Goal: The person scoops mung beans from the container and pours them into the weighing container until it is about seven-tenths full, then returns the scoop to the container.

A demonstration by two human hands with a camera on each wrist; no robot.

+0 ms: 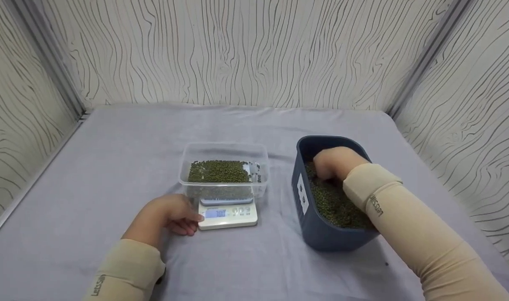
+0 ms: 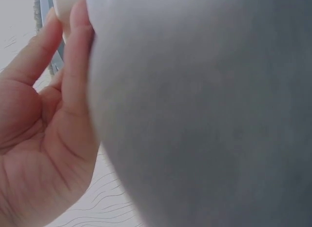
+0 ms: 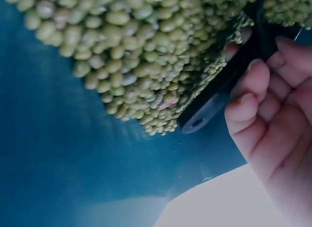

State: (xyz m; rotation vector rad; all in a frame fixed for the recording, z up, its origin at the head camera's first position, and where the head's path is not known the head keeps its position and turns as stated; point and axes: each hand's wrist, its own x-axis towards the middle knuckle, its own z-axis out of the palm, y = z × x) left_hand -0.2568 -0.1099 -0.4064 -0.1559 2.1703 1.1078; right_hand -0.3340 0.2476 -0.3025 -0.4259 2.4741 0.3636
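Note:
My left hand pinches the left front corner of a white kitchen scale, thumb on its top edge and fingers low at its side. In the left wrist view the thumb and forefinger meet at the scale's pale edge. On the scale stands a clear plastic box holding green mung beans. My right hand reaches into a dark blue bin of mung beans. It grips a black utensil with a hole in its handle end; the utensil's head is mostly hidden.
A pale grey cloth covers the table. Patterned panels stand along the back and both sides. The bin has a white label on its left wall. One dark speck lies on the cloth in front of the bin.

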